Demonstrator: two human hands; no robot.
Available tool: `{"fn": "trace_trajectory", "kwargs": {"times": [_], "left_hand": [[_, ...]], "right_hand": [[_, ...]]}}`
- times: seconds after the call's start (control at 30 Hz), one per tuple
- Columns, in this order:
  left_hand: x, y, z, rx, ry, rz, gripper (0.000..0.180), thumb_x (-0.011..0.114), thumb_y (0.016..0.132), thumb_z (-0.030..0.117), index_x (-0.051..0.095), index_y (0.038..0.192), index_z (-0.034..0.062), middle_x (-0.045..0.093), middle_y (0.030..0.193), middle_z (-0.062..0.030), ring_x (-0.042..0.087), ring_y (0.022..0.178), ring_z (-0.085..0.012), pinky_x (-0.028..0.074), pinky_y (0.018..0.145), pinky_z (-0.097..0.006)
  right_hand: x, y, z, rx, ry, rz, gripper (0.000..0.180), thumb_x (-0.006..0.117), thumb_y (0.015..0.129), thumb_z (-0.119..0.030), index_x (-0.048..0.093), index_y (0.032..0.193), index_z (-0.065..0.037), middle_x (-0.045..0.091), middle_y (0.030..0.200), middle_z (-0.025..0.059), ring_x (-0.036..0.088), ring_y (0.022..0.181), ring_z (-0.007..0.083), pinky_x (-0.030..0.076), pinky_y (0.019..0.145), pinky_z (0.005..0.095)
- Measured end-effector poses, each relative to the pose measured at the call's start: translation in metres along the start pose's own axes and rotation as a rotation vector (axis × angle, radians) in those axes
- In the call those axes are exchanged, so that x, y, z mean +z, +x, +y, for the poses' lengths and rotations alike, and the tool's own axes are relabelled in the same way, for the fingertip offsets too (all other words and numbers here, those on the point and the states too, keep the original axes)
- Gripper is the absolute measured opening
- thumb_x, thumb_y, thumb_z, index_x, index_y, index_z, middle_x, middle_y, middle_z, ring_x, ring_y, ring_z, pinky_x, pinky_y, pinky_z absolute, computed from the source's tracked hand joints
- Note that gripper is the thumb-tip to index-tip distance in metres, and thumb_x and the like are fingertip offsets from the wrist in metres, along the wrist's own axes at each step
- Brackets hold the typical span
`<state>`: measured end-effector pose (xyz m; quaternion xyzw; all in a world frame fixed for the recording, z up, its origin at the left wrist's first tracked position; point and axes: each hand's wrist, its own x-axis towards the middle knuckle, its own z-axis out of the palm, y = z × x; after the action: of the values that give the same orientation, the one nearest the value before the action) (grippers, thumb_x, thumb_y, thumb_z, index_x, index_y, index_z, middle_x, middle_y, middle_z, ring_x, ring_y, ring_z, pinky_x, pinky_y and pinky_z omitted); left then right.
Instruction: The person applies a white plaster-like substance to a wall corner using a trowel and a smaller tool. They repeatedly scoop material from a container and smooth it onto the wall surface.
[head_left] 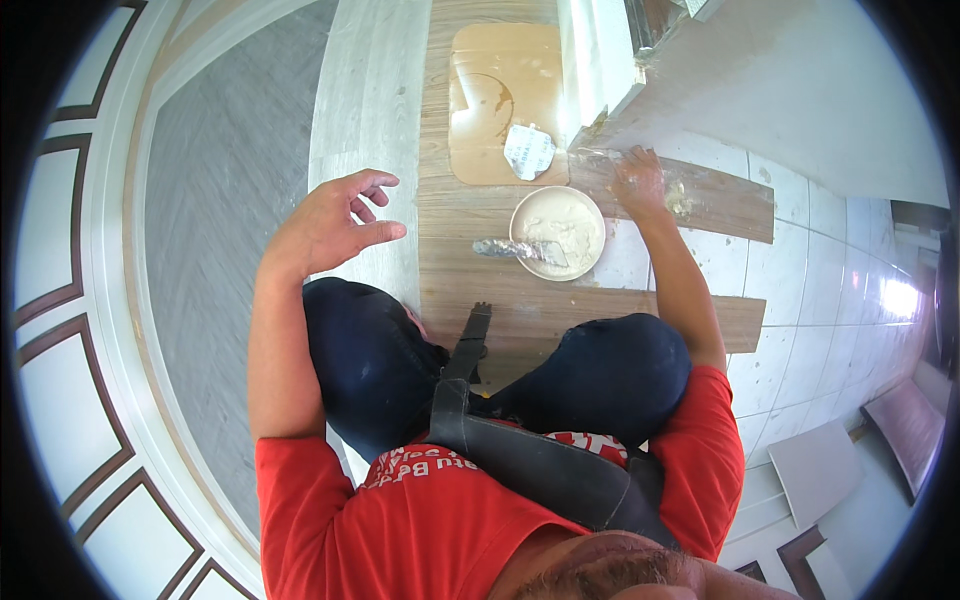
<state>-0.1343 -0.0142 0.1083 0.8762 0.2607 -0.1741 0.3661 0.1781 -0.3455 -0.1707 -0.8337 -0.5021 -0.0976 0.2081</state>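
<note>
Where a brown plank [730, 207] lies on white tiles [785, 265] by the wall [780, 110], the right hand [638, 183] is over it, but I cannot tell if its fingers pinch. This step looks like handwork on the plank, so the next move seems to call for a careful touch. A bowl [518, 221] of white paste [575, 226] sits near, with a scraper [502, 248] lying in it. The left hand [335, 222] hangs loose and bent, holding nothing. Farther out, a tan board [487, 140] bears a white scrap [529, 150]

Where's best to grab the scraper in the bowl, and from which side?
Probably by its handle, coming from the left: it juts past the bowl's left rim toward the open left hand, while the blade lies over the pale paste.
</note>
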Motion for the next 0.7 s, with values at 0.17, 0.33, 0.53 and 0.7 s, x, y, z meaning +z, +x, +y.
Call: {"fn": "trace_trajectory", "kwargs": {"times": [0.17,0.33,0.53,0.7], "left_hand": [[-0.001,0.004,0.001,-0.001,0.01,-0.01,0.064,0.09,0.085,0.031,0.066,0.14,0.007,0.071,0.116,-0.0104,0.067,0.094,-0.0202,0.058,0.082,-0.037],[0.0,0.005,0.007,-0.024,0.015,-0.014,0.064,0.09,0.085,0.029,0.066,0.14,0.0071,0.071,0.116,-0.0097,0.067,0.094,-0.0191,0.057,0.084,-0.036],[-0.001,-0.001,0.007,-0.038,0.012,0.0,0.064,0.09,0.084,0.029,0.066,0.14,0.0082,0.071,0.116,-0.0094,0.067,0.095,-0.0189,0.057,0.083,-0.036],[-0.001,-0.002,0.005,-0.013,0.039,0.007,0.066,0.09,0.084,0.032,0.065,0.142,0.0089,0.071,0.117,-0.0101,0.066,0.095,-0.021,0.059,0.081,-0.038]], "right_hand": [[-0.023,-0.01,-0.006,-0.012,-0.047,-0.059,0.016,0.072,0.076,-0.011,0.076,0.091,-0.005,0.075,0.105,0.0127,0.065,0.11,0.0321,0.049,0.105,0.0513],[-0.012,-0.012,-0.014,-0.114,-0.04,-0.097,0.015,0.073,0.076,-0.011,0.076,0.09,-0.007,0.075,0.106,0.0118,0.065,0.11,0.0309,0.048,0.106,0.0485],[0.013,-0.008,-0.006,-0.1,-0.136,-0.197,0.017,0.074,0.078,-0.013,0.076,0.095,-0.008,0.074,0.103,0.0104,0.065,0.11,0.0299,0.048,0.104,0.0483],[0.018,0.001,-0.006,-0.077,-0.113,-0.243,0.02,0.074,0.079,-0.014,0.076,0.098,-0.007,0.074,0.104,0.0109,0.064,0.115,0.0309,0.047,0.106,0.0486]]}}
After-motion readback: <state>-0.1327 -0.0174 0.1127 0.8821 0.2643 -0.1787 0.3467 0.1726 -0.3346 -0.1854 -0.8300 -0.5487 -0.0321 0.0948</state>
